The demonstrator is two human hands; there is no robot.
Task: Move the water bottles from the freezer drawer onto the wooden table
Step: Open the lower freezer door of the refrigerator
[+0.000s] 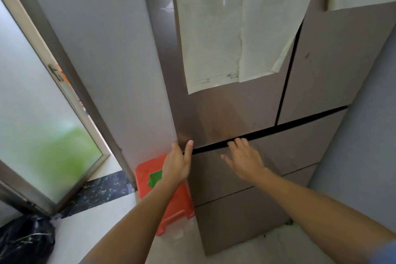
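A brown, glossy fridge fills the middle of the head view, its upper doors [225,109] closed. Below a dark gap sits the top freezer drawer [289,148], shut, with a lower drawer [240,221] under it. My left hand [177,163] rests flat at the fridge's left corner, fingers on the side, thumb at the gap. My right hand [244,158] lies on the top drawer's front with its fingertips curled into the gap above it. No water bottles or wooden table are visible.
Paper sheets [235,32] hang on the upper left door. An orange plastic stool [169,195] stands on the floor left of the fridge. A frosted glass door [42,113] stands open at left, a black bag [23,240] at its foot. A grey wall is at right.
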